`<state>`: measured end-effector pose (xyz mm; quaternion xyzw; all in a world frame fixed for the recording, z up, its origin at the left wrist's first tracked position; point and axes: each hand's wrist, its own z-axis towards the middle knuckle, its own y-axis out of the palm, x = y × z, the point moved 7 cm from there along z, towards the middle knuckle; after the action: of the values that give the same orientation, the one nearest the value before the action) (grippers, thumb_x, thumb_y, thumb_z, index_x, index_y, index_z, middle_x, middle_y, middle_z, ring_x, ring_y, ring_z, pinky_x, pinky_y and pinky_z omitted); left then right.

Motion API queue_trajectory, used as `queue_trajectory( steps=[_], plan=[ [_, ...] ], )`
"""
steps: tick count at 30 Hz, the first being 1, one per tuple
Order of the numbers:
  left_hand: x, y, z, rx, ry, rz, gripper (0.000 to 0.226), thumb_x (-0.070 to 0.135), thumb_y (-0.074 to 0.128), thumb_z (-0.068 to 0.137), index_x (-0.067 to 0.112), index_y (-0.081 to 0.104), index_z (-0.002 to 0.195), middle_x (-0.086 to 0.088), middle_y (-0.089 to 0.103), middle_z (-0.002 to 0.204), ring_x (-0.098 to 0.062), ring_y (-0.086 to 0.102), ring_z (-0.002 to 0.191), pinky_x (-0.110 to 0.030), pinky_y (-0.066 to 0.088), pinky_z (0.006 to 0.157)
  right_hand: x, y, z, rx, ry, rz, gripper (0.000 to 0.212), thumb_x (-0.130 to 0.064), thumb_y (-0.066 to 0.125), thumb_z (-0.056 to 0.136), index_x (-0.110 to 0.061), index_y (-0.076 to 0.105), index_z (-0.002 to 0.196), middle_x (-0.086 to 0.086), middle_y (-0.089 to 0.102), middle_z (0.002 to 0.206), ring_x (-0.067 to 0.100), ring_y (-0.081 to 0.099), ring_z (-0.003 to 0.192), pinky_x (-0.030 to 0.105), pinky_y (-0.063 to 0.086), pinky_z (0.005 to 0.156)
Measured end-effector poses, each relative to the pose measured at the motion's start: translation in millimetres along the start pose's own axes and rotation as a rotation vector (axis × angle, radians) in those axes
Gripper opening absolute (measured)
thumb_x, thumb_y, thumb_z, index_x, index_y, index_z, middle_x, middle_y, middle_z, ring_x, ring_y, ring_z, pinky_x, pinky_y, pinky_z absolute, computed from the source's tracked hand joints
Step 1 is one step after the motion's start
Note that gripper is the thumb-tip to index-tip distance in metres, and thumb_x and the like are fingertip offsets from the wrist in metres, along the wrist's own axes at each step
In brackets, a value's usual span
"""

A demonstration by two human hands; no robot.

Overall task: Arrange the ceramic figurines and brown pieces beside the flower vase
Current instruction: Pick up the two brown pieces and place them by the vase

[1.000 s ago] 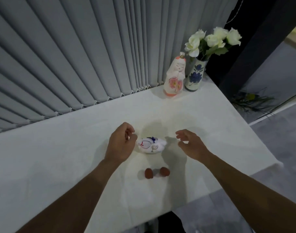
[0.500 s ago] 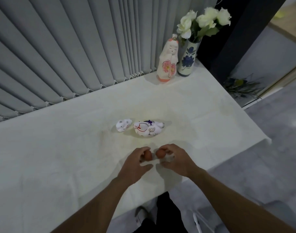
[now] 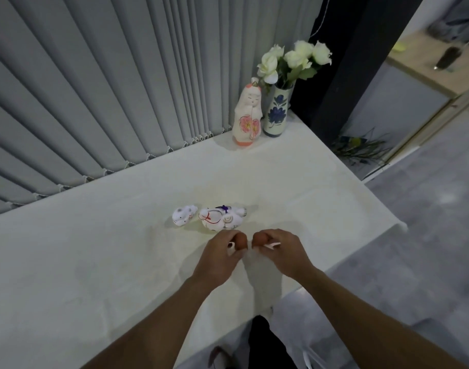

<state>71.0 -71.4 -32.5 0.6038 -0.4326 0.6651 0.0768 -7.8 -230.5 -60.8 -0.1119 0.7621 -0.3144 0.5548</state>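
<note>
- Ceramic figurines: tall doll [image 3: 248, 115] stands touching the flower vase [image 3: 276, 111]; larger animal [image 3: 221, 217] and small animal [image 3: 184, 214] lie mid-table [image 3: 95, 262]. Probably rigid, glazed, breakable; grasp around the body.
- Brown pieces: one [image 3: 241, 240] pinched in left hand [image 3: 219, 258], one [image 3: 259, 238] in right hand [image 3: 284, 251]. Apparently light, smooth, round.
- Hidden: fingers cover much of each piece, so true shape is unclear.

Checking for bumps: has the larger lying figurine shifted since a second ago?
Cannot tell for sure; the camera moved. The larger figurine lies the same way, beside the small one, far from the vase.
</note>
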Motion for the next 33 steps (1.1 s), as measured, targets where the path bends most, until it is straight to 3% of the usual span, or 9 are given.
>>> queue_trajectory(
  steps=[9,19,26,30,33],
  plan=[
    [48,6,91,0.068,0.08,0.022,0.018,0.006,0.068,0.083,0.022,0.06,0.086,0.012,0.06,0.089,-0.009,0.059,0.092,-0.032,0.053,0.09,15,-78,58,0.087,0.044,0.095,0.014,-0.027,0.079,0.081,-0.033,0.072,0.092,-0.017,0.074,0.099,0.008,0.069,0.097,0.035,0.058,0.085],
    [38,17,235,0.163,-0.093,0.05,0.02,0.007,0.068,0.083,0.025,0.061,0.087,0.009,0.065,0.093,-0.012,0.063,0.092,-0.035,0.055,0.086,38,-128,190,0.072,0.008,0.088,0.011,-0.019,0.075,0.084,-0.026,0.075,0.093,-0.014,0.075,0.097,0.007,0.068,0.094,0.026,0.055,0.089],
    [31,38,317,0.232,-0.166,0.016,0.022,0.0,0.063,0.083,0.021,0.056,0.078,0.004,0.065,0.088,-0.02,0.062,0.09,-0.034,0.053,0.084,56,-142,278,0.095,0.023,0.06,0.011,-0.023,0.072,0.085,-0.027,0.073,0.096,-0.011,0.073,0.099,0.011,0.066,0.091,0.026,0.052,0.086],
    [29,46,341,0.282,-0.205,0.027,0.02,0.001,0.059,0.082,0.019,0.056,0.076,0.001,0.064,0.085,-0.023,0.061,0.086,-0.037,0.054,0.081,65,-144,307,0.08,0.049,0.051,0.009,-0.02,0.069,0.083,-0.026,0.072,0.09,-0.009,0.074,0.09,0.014,0.069,0.088,0.034,0.056,0.087],
    [24,52,351,0.295,-0.231,0.052,0.015,0.003,0.058,0.082,0.017,0.056,0.077,0.0,0.064,0.083,-0.023,0.061,0.084,-0.036,0.052,0.078,69,-144,315,0.077,0.09,0.104,0.012,-0.014,0.071,0.083,-0.024,0.073,0.087,-0.01,0.074,0.088,0.011,0.069,0.086,0.019,0.054,0.081]
  ],
)
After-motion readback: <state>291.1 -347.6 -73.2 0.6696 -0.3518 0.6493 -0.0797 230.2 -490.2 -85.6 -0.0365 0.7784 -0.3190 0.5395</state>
